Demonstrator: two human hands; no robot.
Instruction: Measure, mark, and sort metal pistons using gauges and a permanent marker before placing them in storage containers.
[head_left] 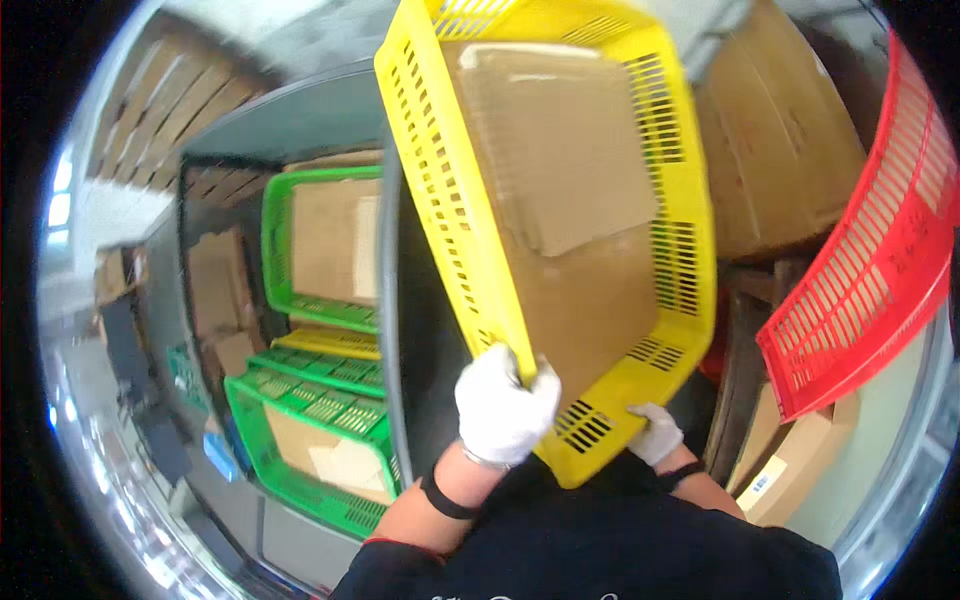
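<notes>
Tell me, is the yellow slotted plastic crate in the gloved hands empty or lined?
Lined. Flat brown cardboard sheets cover the bottom of the yellow slotted plastic crate; the left hand and right hand grip its near rim.

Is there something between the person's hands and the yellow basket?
Nothing visible. The gloved left hand grips the yellow basket at its near rim, and the gloved right hand touches its near corner. A cardboard sheet lies inside.
</notes>
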